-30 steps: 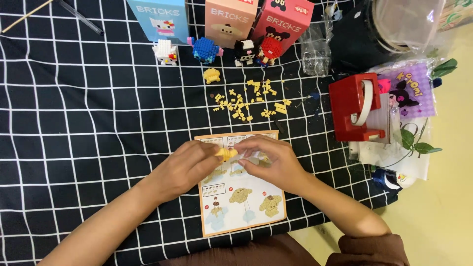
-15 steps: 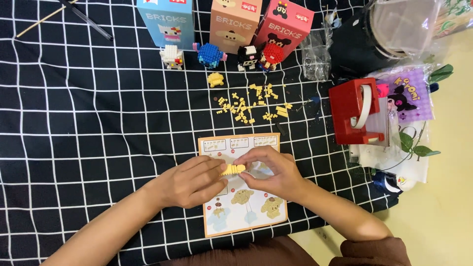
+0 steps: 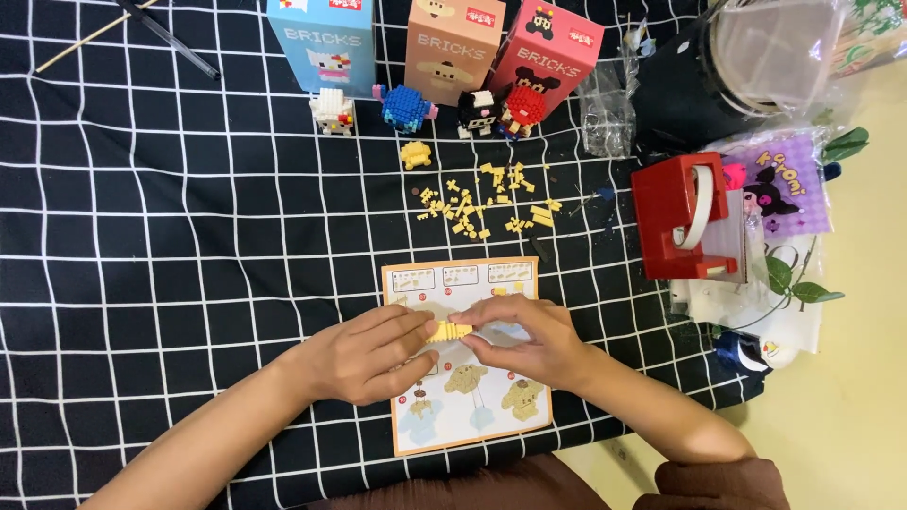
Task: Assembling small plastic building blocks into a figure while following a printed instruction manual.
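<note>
Hands pinch a small yellow brick assembly over the instruction sheet.
Your left hand point(image 3: 364, 357) and right hand point(image 3: 522, 338) both clamp fingertips on the yellow brick strip point(image 3: 448, 331), held just above the instruction sheet point(image 3: 472, 397). It looks like an early build: many loose yellow bricks point(image 3: 482, 203) lie unused beyond the sheet, near one small yellow sub-piece point(image 3: 415, 154).

three boxes point(image 3: 449, 42), four brick figures point(image 3: 408, 107)
</note>
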